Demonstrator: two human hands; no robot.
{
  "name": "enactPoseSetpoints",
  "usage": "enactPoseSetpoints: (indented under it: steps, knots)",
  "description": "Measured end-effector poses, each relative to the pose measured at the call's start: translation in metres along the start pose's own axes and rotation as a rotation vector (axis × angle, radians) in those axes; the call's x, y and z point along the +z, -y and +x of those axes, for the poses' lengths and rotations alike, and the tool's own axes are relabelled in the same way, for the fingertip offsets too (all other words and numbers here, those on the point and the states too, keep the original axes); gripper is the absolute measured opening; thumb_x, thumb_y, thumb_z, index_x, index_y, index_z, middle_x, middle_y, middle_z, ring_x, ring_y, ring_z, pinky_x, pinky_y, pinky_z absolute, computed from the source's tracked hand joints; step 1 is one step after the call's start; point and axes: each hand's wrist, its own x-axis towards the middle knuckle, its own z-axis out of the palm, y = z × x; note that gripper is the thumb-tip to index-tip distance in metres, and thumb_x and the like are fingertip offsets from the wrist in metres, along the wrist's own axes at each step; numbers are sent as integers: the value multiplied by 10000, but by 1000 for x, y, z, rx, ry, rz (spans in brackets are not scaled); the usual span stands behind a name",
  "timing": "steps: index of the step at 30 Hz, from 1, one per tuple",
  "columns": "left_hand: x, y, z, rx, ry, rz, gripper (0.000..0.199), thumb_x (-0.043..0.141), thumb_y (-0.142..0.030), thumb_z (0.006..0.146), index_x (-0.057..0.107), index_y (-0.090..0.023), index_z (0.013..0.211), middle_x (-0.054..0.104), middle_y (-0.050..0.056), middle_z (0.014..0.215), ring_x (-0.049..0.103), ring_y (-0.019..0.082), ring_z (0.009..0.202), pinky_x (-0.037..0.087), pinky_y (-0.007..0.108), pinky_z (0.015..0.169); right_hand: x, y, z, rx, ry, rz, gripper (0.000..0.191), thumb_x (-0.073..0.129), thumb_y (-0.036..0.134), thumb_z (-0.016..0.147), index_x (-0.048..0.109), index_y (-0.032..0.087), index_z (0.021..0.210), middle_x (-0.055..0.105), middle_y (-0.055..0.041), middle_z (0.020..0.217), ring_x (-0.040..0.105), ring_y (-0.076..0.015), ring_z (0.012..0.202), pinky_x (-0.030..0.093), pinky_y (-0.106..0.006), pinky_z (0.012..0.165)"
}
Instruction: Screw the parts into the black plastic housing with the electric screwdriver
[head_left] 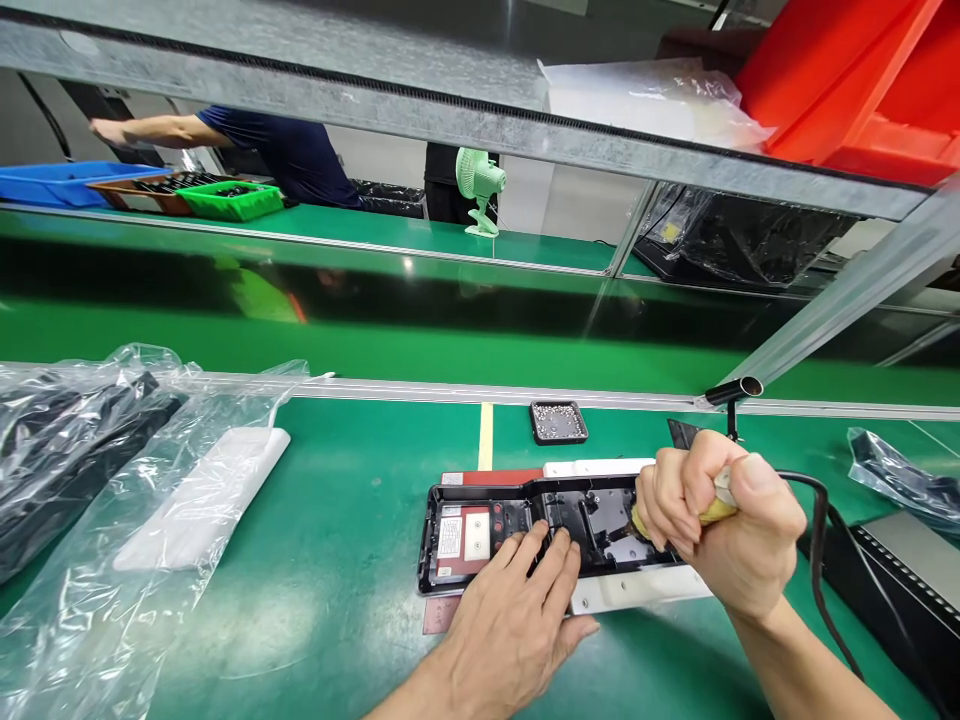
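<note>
A long black plastic housing (517, 490) lies open side up on the bench, with a labelled red-brown part (448, 545) and dark inner parts in it. My left hand (517, 620) rests flat across its near wall and middle, fingers stretched out. Over the housing's right end, my right hand (720, 520) is closed around a yellow-handled screwdriver (716, 510), its shaft angled down to the left into the housing. The exact contact point of the tip is hard to make out. White strips (637, 590) with holes sit beneath the housing on both long sides.
A small black tray (559, 422) of screws stands behind the housing. Plastic bags with black parts (90, 440) and a white piece (206, 500) lie left. A black cable (821, 560) and black device (892, 580) are right. A metal shelf (450, 110) hangs above; another person (277, 150) stands beyond.
</note>
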Motion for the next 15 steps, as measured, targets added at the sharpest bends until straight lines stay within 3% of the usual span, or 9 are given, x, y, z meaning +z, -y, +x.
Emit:
enactPoseSetpoints:
  steps: [5, 10, 13, 15]
  knots:
    - [1, 0, -1, 0, -12, 4, 546, 304, -484, 1126, 673, -132, 1319, 727, 54, 1350, 665, 289, 1213, 510, 406, 954, -16, 4, 2, 47, 244, 14, 402, 551, 423, 1027, 546, 204, 689, 474, 32, 545, 399, -107, 433, 442, -268, 434]
    - [2, 1, -2, 4, -7, 6, 542, 315, -486, 1124, 670, -133, 1333, 721, 51, 1364, 652, 291, 1231, 496, 409, 968, -26, 7, 1, 13, 334, -79, 280, 671, 295, 988, 548, 206, 753, 520, 24, 599, 483, -119, 506, 485, -290, 504]
    - [2, 1, -2, 6, 1, 9, 543, 314, -486, 1124, 672, -134, 1331, 721, 52, 1363, 653, 290, 1228, 493, 409, 973, -25, 12, 3, -14, 308, -48, 333, 635, 332, 1012, 534, 205, 721, 494, 33, 574, 464, -113, 472, 484, -284, 468]
    - [2, 1, -2, 8, 1, 9, 542, 312, -484, 1125, 672, -134, 1332, 721, 52, 1363, 655, 287, 1223, 493, 406, 971, -23, 16, 6, -59, 189, -58, 391, 595, 376, 1035, 530, 202, 691, 467, 41, 539, 434, -105, 435, 469, -269, 428]
